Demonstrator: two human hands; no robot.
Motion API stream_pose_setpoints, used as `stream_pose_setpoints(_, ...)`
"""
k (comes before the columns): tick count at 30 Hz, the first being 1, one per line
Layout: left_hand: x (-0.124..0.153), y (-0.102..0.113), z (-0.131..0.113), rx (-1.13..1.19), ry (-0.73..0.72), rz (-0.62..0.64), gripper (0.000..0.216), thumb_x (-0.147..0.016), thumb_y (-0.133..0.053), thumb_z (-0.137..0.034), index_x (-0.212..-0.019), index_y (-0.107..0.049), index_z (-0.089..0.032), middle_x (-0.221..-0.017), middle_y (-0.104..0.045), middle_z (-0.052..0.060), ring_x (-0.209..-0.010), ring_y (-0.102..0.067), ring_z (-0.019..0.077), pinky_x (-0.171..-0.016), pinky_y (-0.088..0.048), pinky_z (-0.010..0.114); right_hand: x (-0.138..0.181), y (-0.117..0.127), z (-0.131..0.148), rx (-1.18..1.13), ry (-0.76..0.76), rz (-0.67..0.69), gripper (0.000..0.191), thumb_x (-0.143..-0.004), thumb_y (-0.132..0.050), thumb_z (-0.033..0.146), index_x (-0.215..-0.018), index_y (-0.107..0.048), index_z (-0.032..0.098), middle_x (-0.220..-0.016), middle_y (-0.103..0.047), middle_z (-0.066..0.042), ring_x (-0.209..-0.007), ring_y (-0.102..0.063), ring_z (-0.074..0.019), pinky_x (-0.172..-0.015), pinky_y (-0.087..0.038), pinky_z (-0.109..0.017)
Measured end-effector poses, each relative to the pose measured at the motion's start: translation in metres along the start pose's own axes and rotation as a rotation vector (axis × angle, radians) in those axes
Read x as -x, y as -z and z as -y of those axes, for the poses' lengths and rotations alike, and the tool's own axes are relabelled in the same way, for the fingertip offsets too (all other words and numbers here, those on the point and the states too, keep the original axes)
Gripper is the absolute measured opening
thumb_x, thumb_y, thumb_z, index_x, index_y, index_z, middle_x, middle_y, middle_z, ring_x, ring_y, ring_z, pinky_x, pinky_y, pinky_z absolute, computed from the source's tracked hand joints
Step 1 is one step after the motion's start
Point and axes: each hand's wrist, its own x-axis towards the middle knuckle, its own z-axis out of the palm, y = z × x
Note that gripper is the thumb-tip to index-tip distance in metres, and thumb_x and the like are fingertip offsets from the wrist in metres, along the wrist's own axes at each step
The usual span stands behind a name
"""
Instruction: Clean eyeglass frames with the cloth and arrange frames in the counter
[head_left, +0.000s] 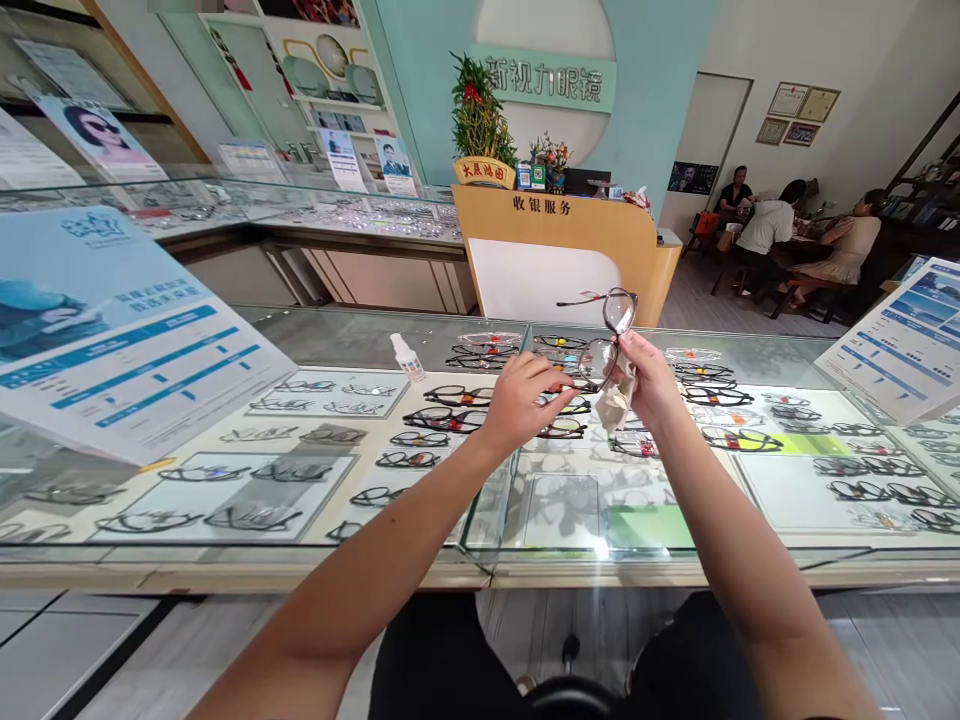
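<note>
Over the glass display case, both hands hold a pair of dark-framed eyeglasses, tilted with one lens above the other. My left hand pinches the lower temple arm between thumb and fingers. At the bridge, my right hand grips the frame, and a crumpled beige cloth hangs from the same fingers, close to the lower lens. The other temple arm sticks out to the left at the top. A small white spray bottle stands upright on the glass, left of my left hand.
Rows of eyeglasses lie inside the case beneath the hands. A large printed card stands at left, another card at right. Behind are a wooden cashier counter and a plant. Several people sit at the back right.
</note>
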Motion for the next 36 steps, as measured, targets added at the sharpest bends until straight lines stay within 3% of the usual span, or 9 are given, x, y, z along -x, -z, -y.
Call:
stream_pose_setpoints(5,-0.001,0.002,-0.003,0.053,0.045,-0.057,0.026,-0.102,-0.061,-0.039,-0.114,-0.077,-0.023,-0.094,-0.074,0.007,-0.093,-0.063,0.0260,-0.092,-0.050,0.042,0.000,0.000,0.003,-0.024,-0.008,-0.020,0.056,-0.062,-0.099,0.062,-0.085,-0.064,0.025,-0.074,-0.060,0.005,-0.064,-0.053,-0.0108,-0.056,-0.042,-0.023)
stream_pose_setpoints(9,-0.004,0.007,-0.005,0.154,0.136,-0.114,0.024,-0.101,-0.061,-0.039,-0.110,-0.074,-0.022,-0.098,-0.075,0.008,-0.095,-0.065,0.0257,-0.094,-0.053,0.041,0.003,-0.003,0.004,0.020,-0.013,0.035,0.051,-0.063,-0.097,0.059,-0.086,-0.067,0.026,-0.084,-0.062,0.003,-0.075,-0.059,-0.0142,-0.064,-0.049,-0.025)
stream_pose_setpoints(17,-0.009,0.010,-0.004,0.424,0.317,0.057,0.034,-0.095,-0.072,-0.052,-0.110,-0.080,-0.022,-0.113,-0.082,0.011,-0.115,-0.073,0.0297,-0.107,-0.055,0.043,0.004,-0.006,-0.006,0.225,0.073,0.178,0.039,-0.079,-0.084,0.059,-0.081,-0.065,0.025,-0.091,-0.063,0.000,-0.090,-0.056,-0.0186,-0.086,-0.046,-0.031)
stream_pose_setpoints(22,-0.010,0.008,-0.002,0.575,0.392,0.126,0.053,-0.084,-0.084,-0.056,-0.124,-0.075,-0.022,-0.121,-0.082,0.011,-0.116,-0.076,0.0305,-0.099,-0.059,0.039,0.002,-0.004,-0.010,0.239,0.107,0.256,0.039,-0.083,-0.083,0.060,-0.082,-0.066,0.025,-0.091,-0.063,0.001,-0.091,-0.054,-0.0186,-0.091,-0.044,-0.032)
stream_pose_setpoints(24,-0.010,0.008,-0.002,0.600,0.389,0.116,0.051,-0.085,-0.084,-0.057,-0.121,-0.075,-0.022,-0.119,-0.082,0.010,-0.114,-0.077,0.0296,-0.097,-0.059,0.037,0.002,-0.004,-0.011,0.237,0.102,0.280,0.040,-0.083,-0.085,0.060,-0.082,-0.066,0.025,-0.091,-0.063,0.001,-0.091,-0.055,-0.0191,-0.092,-0.044,-0.033)
stream_pose_setpoints(30,-0.014,0.010,0.003,0.605,0.412,-0.116,0.038,-0.089,-0.080,-0.059,-0.089,-0.072,-0.022,-0.091,-0.078,0.005,-0.088,-0.071,0.0215,-0.085,-0.056,0.032,0.004,-0.006,-0.012,0.202,0.085,0.276,0.040,-0.082,-0.087,0.060,-0.080,-0.066,0.026,-0.094,-0.069,0.000,-0.099,-0.062,-0.0223,-0.100,-0.048,-0.037)
stream_pose_setpoints(33,-0.021,0.016,0.008,0.772,0.575,-0.314,0.031,-0.085,-0.080,-0.050,-0.086,-0.063,-0.024,-0.079,-0.071,0.000,-0.079,-0.068,0.0184,-0.075,-0.054,0.027,0.004,-0.005,-0.009,0.156,0.077,0.255,0.037,-0.082,-0.087,0.058,-0.079,-0.067,0.027,-0.100,-0.076,-0.001,-0.115,-0.069,-0.0262,-0.111,-0.047,-0.040)
stream_pose_setpoints(36,-0.031,0.028,0.013,0.991,0.723,-0.479,0.027,-0.085,-0.075,-0.044,-0.089,-0.057,-0.025,-0.081,-0.073,-0.001,-0.080,-0.074,0.0206,-0.074,-0.058,0.029,0.002,-0.003,-0.005,0.095,0.063,0.217,0.037,-0.080,-0.088,0.056,-0.079,-0.066,0.027,-0.108,-0.080,-0.004,-0.121,-0.071,-0.0273,-0.115,-0.048,-0.041)
